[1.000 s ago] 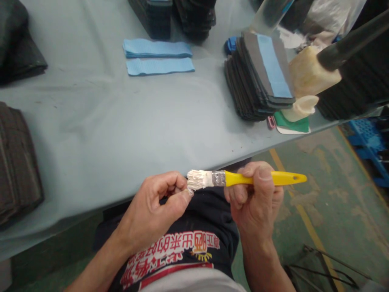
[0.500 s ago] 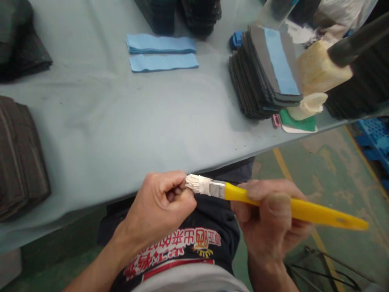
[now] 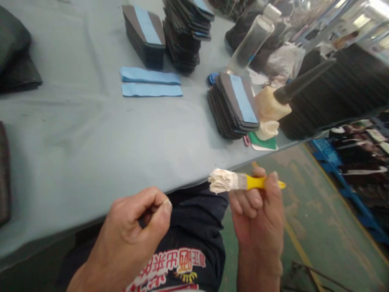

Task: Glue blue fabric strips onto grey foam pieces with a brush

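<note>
My right hand (image 3: 258, 207) is closed round the yellow handle of a paintbrush (image 3: 242, 181), whose bristles are caked with whitish paste and point left. The brush is held in front of the table edge, above my lap. To its left, my left hand (image 3: 136, 227) is closed with thumb and index fingertip pressed together. A small pale speck shows at that pinch, but what it is I cannot make out. The two hands are apart, and the bristles touch neither the left fingers nor the table.
On the grey-covered table (image 3: 100, 150) lie two light blue strips (image 3: 152, 90). Stacks of dark pieces with blue bands (image 3: 232, 107) stand right and behind. Beside them are a pale container (image 3: 270, 105), a green pad (image 3: 264, 142) and a clear bottle (image 3: 252, 42).
The brush has moved away from my left fingertips, turning so its bristles face more toward me. My left hand has drawn down and left. The view has shifted to show more of the right side.
</note>
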`<state>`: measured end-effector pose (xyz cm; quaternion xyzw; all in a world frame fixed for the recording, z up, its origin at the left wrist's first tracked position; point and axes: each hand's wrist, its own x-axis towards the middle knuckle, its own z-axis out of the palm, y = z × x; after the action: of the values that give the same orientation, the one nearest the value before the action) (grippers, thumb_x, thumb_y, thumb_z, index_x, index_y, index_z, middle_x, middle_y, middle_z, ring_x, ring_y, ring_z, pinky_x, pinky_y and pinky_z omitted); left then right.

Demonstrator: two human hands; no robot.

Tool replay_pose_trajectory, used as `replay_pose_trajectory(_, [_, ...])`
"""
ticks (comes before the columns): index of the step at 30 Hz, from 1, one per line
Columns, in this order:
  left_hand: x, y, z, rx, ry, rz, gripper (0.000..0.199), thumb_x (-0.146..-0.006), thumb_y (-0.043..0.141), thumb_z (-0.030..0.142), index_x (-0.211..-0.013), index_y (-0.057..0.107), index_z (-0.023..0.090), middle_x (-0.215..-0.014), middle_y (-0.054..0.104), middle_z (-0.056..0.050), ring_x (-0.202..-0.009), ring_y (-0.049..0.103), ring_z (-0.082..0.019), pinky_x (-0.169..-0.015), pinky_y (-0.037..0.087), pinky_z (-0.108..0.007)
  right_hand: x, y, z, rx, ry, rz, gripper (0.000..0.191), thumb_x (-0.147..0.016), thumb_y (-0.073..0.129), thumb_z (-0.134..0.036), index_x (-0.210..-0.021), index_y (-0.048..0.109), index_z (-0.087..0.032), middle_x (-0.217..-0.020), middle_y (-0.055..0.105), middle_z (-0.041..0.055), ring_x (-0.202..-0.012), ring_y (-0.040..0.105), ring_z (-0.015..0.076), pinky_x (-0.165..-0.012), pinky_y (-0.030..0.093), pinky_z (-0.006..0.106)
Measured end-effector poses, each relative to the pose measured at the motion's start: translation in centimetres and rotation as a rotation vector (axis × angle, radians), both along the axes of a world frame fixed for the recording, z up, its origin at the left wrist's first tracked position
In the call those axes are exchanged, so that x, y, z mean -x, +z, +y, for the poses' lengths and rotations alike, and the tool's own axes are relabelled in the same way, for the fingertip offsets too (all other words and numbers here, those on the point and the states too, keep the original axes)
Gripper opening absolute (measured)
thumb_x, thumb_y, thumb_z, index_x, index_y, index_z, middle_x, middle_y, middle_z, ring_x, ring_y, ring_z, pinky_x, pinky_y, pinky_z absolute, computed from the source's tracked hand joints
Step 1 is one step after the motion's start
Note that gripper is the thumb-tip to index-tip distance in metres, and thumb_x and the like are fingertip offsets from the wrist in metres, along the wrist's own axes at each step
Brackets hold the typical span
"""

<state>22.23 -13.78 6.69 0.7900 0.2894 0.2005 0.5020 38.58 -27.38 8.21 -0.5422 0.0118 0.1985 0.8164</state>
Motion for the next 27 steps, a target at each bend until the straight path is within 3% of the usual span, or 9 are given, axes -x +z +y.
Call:
replay_pose_trajectory(6, [-0.7, -1.2, -0.2, 0.331, -0.001, 0.003, 0.031, -0.093, 0.06, 0.04, -0.07, 0.07, 0.022, -0.056, 0.058, 0.005, -0.05, 0.049, -0.008, -0.047, 0.04, -0.017, 1.0, -3.3, 1.7, -0.093, 0.147, 0.37, 0.051, -0.057, 0.11, -0.038, -0.083, 0.07, -0.02, -0.05, 0.043, -0.0162, -0.037, 0.03, 0.0001, -0.036, 0.035, 0.01])
replay_pose_trajectory(12, [-0.8, -1.0, -0.2, 0.501, 0.004, -0.042, 0.022, -0.089, 0.065, 0.037, -0.078, 0.075, 0.022, -0.064, 0.071, 0.002, -0.059, 0.063, -0.01, -0.057, 0.049, -0.016, 0.4, -4.3, 1.7, -0.11, 0.228, 0.464, 0.05, -0.058, 0.11, -0.037, -0.084, 0.07, -0.021, -0.051, 0.046, -0.0158, -0.038, 0.035, 0.0007, -0.037, 0.037, 0.01])
replay_pose_trajectory(21, [-0.1, -1.5, 0.2, 0.535, -0.03, -0.027, 0.028, -0.095, 0.061, 0.042, -0.08, 0.073, 0.022, -0.07, 0.073, 0.0, -0.062, 0.062, -0.012, -0.06, 0.049, -0.021, 0.6, -4.7, 2.1, -0.101, 0.284, 0.418, 0.048, -0.063, 0.107, -0.042, -0.085, 0.07, -0.022, -0.05, 0.043, -0.0153, -0.039, 0.029, 0.0017, -0.039, 0.038, 0.01])
replay_pose_trajectory(27, [0.0, -2.0, 0.2, 0.527, -0.027, -0.047, 0.041, -0.106, 0.047, 0.051, -0.077, 0.058, 0.024, -0.069, 0.058, 0.003, -0.068, 0.053, -0.014, -0.069, 0.046, -0.026, 0.7, -4.7, 2.4, -0.076, 0.277, 0.402, 0.049, -0.067, 0.104, -0.047, -0.086, 0.067, -0.021, -0.053, 0.039, -0.015, -0.041, 0.025, 0.002, -0.041, 0.035, 0.011])
